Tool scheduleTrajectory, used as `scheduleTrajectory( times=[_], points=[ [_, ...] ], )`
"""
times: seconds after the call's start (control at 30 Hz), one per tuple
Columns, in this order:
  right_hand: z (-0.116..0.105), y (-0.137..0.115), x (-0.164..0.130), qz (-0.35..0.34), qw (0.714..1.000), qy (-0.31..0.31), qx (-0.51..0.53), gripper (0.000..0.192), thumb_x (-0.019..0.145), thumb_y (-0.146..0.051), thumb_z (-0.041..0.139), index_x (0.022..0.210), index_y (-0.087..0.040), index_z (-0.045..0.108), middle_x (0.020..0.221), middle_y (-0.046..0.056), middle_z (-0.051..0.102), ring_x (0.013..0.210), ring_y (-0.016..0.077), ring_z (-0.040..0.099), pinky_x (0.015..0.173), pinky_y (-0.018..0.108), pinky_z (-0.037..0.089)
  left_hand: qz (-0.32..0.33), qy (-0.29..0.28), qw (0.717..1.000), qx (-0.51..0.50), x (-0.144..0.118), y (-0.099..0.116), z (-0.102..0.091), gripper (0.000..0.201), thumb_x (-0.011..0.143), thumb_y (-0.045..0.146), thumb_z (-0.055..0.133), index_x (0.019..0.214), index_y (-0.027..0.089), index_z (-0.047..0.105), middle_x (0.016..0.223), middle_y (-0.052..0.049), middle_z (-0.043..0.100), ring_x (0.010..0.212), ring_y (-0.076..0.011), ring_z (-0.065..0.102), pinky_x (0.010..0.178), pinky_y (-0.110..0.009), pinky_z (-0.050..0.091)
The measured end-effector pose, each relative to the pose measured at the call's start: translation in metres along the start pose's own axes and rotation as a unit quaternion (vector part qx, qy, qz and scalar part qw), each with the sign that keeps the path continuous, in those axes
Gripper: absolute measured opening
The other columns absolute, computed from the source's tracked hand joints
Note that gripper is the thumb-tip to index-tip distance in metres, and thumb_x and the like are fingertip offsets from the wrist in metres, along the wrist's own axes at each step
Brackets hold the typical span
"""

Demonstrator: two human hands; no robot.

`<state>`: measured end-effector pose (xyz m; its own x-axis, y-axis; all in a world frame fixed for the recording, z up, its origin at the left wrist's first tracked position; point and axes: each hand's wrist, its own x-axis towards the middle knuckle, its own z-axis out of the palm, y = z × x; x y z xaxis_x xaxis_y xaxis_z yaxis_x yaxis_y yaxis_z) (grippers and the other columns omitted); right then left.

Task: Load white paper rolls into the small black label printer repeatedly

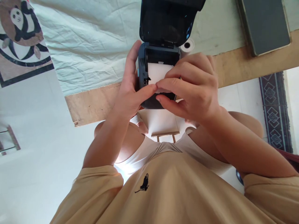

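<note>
A small dark label or receipt printer (pixel 142 59) is held over the table's near edge, its black lid (pixel 167 23) swung up and away from me. Inside lies a white paper roll (pixel 158 72). My left hand (pixel 130 84) wraps the printer's left side, thumb lying across the front by the paper. With bent fingers, my right hand (pixel 192 84) reaches over the right side and pinches at the near end of the paper; the fingers partly hide it. Behind the right hand, another white paper roll (pixel 187 46) sits on the cloth.
A pale green cloth (pixel 93 46) covers the wooden table (pixel 95 101), leaving its near edge bare. At the far right lies a dark phone or tablet (pixel 266 26). Below are my knees and a light floor with a patterned dark border (pixel 275 115).
</note>
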<state>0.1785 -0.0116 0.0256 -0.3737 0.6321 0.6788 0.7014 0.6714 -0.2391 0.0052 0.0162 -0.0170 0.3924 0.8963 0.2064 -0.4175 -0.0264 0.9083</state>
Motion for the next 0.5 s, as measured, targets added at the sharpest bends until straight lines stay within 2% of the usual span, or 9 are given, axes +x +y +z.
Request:
scheduleTrajectory(
  times=[0.1, 0.2, 0.27, 0.37, 0.4, 0.47, 0.5],
  points=[
    [-0.008, 0.004, 0.003, 0.041, 0.996, 0.029, 0.075, 0.022, 0.081, -0.035, 0.053, 0.093, -0.02, 0.065, 0.096, 0.004, 0.062, 0.089, 0.0126, 0.056, 0.082, 0.033, 0.047, 0.01, 0.001, 1.0, 0.013, 0.002, -0.004, -0.002, 0.077, 0.068, 0.024, 0.073, 0.134, 0.04, 0.038, 0.122, 0.001, 0.056, 0.082, -0.0138, 0.063, 0.068, -0.027, 0.051],
    [-0.015, 0.01, 0.008, 0.107, 0.987, 0.071, 0.094, 0.028, 0.082, -0.032, 0.049, 0.098, -0.013, 0.064, 0.113, 0.013, 0.055, 0.11, 0.0165, 0.053, 0.075, 0.025, 0.049, 0.04, -0.022, 0.998, 0.037, 0.004, -0.007, -0.005, 0.082, 0.062, 0.024, 0.075, 0.134, 0.044, 0.04, 0.131, 0.002, 0.052, 0.093, -0.0175, 0.064, 0.072, -0.029, 0.053],
    [-0.016, 0.014, 0.012, 0.136, 0.982, 0.074, 0.112, 0.027, 0.081, -0.027, 0.048, 0.1, -0.013, 0.06, 0.117, 0.011, 0.052, 0.114, 0.0164, 0.052, 0.07, 0.021, 0.048, 0.052, -0.036, 0.996, 0.061, 0.005, -0.009, -0.008, 0.089, 0.057, 0.024, 0.077, 0.134, 0.046, 0.039, 0.138, 0.004, 0.047, 0.104, -0.0203, 0.061, 0.077, -0.03, 0.053],
    [-0.015, 0.017, 0.016, 0.151, 0.977, 0.055, 0.142, 0.03, 0.085, -0.026, 0.045, 0.112, -0.017, 0.049, 0.115, 0.004, 0.047, 0.086, 0.006, 0.054, 0.071, 0.021, 0.047, 0.054, -0.06, 0.994, 0.068, 0.004, -0.01, -0.011, 0.099, 0.053, 0.025, 0.078, 0.139, 0.044, 0.034, 0.133, 0.0, 0.05, 0.082, -0.015, 0.063, 0.06, -0.024, 0.049],
    [-0.016, 0.017, 0.018, 0.16, 0.976, 0.037, 0.141, 0.034, 0.087, -0.029, 0.043, 0.119, -0.021, 0.043, 0.119, 0.002, 0.043, 0.084, 0.0045, 0.053, 0.072, 0.022, 0.046, 0.044, -0.054, 0.995, 0.07, 0.003, -0.01, -0.011, 0.099, 0.054, 0.024, 0.078, 0.14, 0.043, 0.033, 0.128, -0.001, 0.053, 0.073, -0.0127, 0.061, 0.055, -0.023, 0.047],
    [-0.018, 0.015, 0.021, 0.205, 0.965, -0.014, 0.16, 0.039, 0.09, -0.037, 0.036, 0.129, -0.031, 0.031, 0.133, -0.001, 0.032, 0.1, 0.0069, 0.053, 0.078, 0.022, 0.045, 0.025, -0.035, 0.996, 0.075, 0.002, -0.009, -0.011, 0.097, 0.056, 0.024, 0.077, 0.14, 0.042, 0.033, 0.12, -0.002, 0.057, 0.066, -0.0112, 0.059, 0.051, -0.023, 0.044],
    [-0.02, 0.013, 0.021, 0.247, 0.947, -0.036, 0.203, 0.039, 0.091, -0.039, 0.034, 0.129, -0.036, 0.029, 0.137, -0.004, 0.028, 0.111, 0.0086, 0.05, 0.081, 0.022, 0.044, 0.022, -0.025, 0.996, 0.077, 0.002, -0.008, -0.01, 0.095, 0.056, 0.023, 0.078, 0.139, 0.042, 0.036, 0.12, -0.002, 0.057, 0.069, -0.0125, 0.06, 0.053, -0.024, 0.045]
  ],
)
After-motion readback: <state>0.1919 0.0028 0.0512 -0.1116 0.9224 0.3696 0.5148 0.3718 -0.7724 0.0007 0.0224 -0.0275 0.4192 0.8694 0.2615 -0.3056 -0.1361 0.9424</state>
